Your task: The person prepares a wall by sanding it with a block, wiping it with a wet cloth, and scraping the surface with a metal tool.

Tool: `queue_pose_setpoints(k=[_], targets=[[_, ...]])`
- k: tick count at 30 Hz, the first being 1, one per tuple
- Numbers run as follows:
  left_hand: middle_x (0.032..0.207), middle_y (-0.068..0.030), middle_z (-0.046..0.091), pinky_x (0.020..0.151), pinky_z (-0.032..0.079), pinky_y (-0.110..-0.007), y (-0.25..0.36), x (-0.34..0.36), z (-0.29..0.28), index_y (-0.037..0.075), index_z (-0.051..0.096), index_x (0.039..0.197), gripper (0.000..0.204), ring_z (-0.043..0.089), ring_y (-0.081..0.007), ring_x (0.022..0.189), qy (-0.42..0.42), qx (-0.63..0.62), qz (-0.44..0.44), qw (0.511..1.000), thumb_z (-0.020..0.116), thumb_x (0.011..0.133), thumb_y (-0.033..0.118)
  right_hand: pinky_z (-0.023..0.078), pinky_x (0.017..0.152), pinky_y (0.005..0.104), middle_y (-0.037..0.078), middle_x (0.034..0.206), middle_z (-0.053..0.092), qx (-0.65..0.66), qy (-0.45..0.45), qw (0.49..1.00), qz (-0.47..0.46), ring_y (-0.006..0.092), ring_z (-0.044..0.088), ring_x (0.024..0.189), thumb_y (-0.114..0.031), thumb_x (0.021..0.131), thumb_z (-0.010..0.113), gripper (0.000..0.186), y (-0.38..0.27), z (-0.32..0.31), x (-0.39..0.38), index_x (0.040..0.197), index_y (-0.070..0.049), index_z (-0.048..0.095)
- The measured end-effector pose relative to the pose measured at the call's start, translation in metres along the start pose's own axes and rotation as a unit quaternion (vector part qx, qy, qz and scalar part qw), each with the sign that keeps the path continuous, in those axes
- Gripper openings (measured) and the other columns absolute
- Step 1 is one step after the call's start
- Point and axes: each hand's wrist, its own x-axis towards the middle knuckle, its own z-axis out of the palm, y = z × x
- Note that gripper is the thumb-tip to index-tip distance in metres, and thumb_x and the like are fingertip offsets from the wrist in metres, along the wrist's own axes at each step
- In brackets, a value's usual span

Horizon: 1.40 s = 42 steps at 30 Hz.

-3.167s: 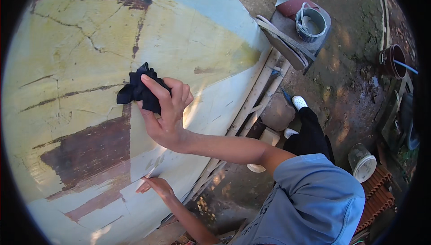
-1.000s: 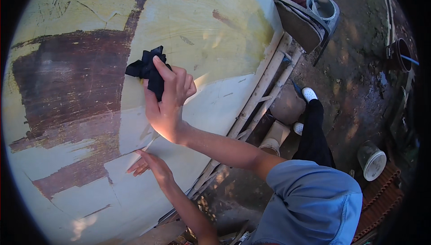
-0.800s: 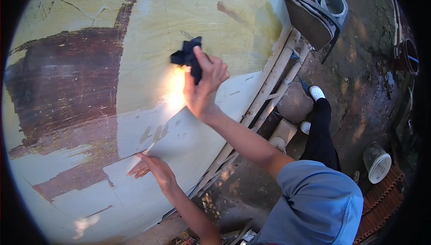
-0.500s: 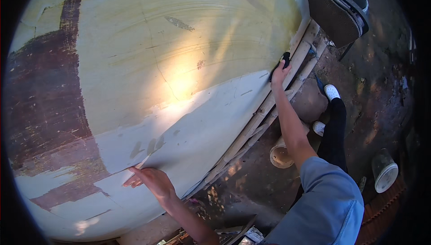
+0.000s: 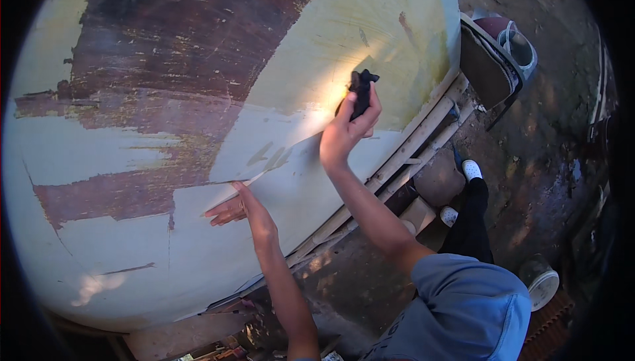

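Observation:
A large board (image 5: 264, 73) in front of me has pale yellow, white and dark brown patches. My right hand (image 5: 345, 133) is closed around a black, crumpled cloth (image 5: 361, 90) over the pale part, beside a bright sunlit spot. Whether the cloth presses on the surface is hard to tell. Lower and to the left, my left hand (image 5: 248, 210) lies on the white area with its fingers stretched out and its thumb raised. A thin pale edge or strip (image 5: 256, 177) runs from by that thumb; I cannot tell whether it is held.
Bamboo poles (image 5: 390, 169) run along the board's right edge. Beyond them are a chair (image 5: 493, 63), a bucket (image 5: 519, 47) and a pale-ended container (image 5: 544, 288). My legs, in dark trousers and white shoes (image 5: 471, 170), stand on the dirt ground.
My right hand has moved with the black cloth from the board's right edge inward over its middle. My left hand keeps about the same place on the board; the view has shifted.

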Motion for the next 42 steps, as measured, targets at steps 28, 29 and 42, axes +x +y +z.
queue_pose_setpoints(k=[28, 29, 42], targets=[[0.135, -0.0472, -0.037, 0.109, -0.011, -0.066, 0.001, 0.004, -0.009, -0.008, -0.033, 0.139, 0.127, -0.037, -0.0594, 0.128, -0.116, 0.025, 0.075, 0.990, 0.036, 0.083, 0.083, 0.025, 0.086, 0.0405, -0.001, 0.100, 0.052, 0.002, -0.246, 0.632, -0.735, 0.0210, 0.044, 0.098, -0.025, 0.069, 0.071, 0.057, -0.223, 0.062, -0.049, 0.124, -0.037, 0.065], [0.135, -0.0474, -0.037, 0.109, -0.011, -0.066, -0.002, 0.005, -0.008, -0.007, -0.033, 0.140, 0.127, -0.037, -0.0593, 0.129, -0.105, 0.021, 0.081, 0.991, 0.036, 0.083, 0.083, 0.026, 0.086, 0.0411, 0.000, 0.099, 0.052, 0.033, -0.230, 0.612, -0.756, 0.0220, 0.044, 0.098, -0.026, 0.073, 0.071, 0.055, -0.269, 0.087, -0.061, 0.126, -0.039, 0.063], [0.132, -0.0456, -0.043, 0.100, -0.022, -0.070, -0.011, 0.001, -0.008, -0.003, -0.035, 0.140, 0.122, -0.045, -0.0589, 0.122, -0.094, -0.060, 0.138, 0.984, 0.039, 0.086, 0.078, 0.030, 0.090, 0.0423, 0.001, 0.099, 0.056, 0.048, -0.262, 0.535, -0.802, 0.0252, 0.049, 0.096, -0.028, 0.077, 0.073, 0.055, -0.409, 0.125, -0.070, 0.130, -0.034, 0.059]])
